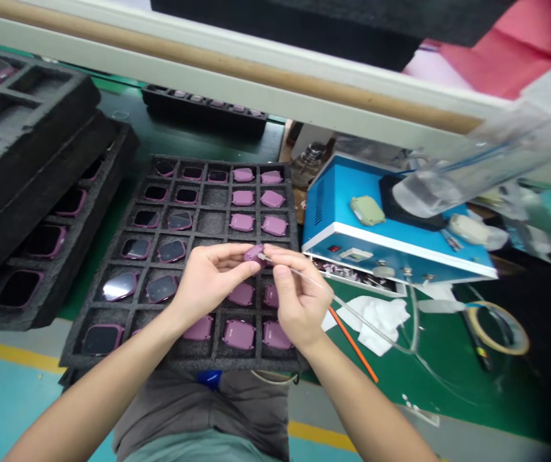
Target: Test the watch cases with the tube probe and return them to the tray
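Observation:
Between the thumb and fingers of my left hand [208, 277] is a small purple smartwatch case [253, 253], raised above the foam tray. My right hand [302, 296] pinches the end of a thin clear tube [358, 316], its tip against or very near the case's right side; contact is hard to tell. Below both hands lies the black foam tray [212, 223], divided into compartments. Its left columns hold watch cases with dark screens [135, 248], and purple case backs [239, 335] lie in the right columns. My forearms and hands hide some compartments.
A blue machine [362, 242] stands at the right, with a pale green watch case [367, 210] on top. Near it lie crumpled white tissue [376, 324], an orange stick [353, 345] and a tape roll [497, 327]. Stacked foam trays [39, 144] rise at left; a shelf edge [256, 80] crosses above.

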Demonstrator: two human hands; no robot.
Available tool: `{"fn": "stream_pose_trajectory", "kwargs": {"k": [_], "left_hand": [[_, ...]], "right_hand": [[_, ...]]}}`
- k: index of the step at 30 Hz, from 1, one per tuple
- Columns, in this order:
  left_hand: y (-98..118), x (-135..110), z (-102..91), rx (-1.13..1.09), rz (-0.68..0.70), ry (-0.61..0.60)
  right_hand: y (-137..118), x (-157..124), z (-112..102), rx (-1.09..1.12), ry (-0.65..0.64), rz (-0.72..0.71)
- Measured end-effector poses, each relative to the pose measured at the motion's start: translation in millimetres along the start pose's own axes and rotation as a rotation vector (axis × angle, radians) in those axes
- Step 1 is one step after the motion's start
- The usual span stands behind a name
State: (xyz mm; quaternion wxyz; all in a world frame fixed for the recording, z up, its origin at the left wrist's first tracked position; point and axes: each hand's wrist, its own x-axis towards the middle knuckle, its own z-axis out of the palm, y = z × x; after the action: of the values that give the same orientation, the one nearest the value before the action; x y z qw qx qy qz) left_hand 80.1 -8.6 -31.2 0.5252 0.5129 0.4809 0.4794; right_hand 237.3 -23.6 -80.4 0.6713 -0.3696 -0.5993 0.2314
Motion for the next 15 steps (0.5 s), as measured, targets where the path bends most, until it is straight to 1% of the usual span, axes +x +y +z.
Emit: {"fn": "stream_pose_trajectory", "kwargs": {"k": [7, 15], "left_hand": [[2.1, 3.9, -1.3, 0.076, 0.023, 0.018], [2.4, 3.7, -1.5, 0.1, 0.025, 0.023]], "right_hand": [[2.3, 5.2, -0.1, 0.041, -0.035, -0.012], [3.9, 5.1, 0.1, 0.061, -0.029, -0.02]]}}
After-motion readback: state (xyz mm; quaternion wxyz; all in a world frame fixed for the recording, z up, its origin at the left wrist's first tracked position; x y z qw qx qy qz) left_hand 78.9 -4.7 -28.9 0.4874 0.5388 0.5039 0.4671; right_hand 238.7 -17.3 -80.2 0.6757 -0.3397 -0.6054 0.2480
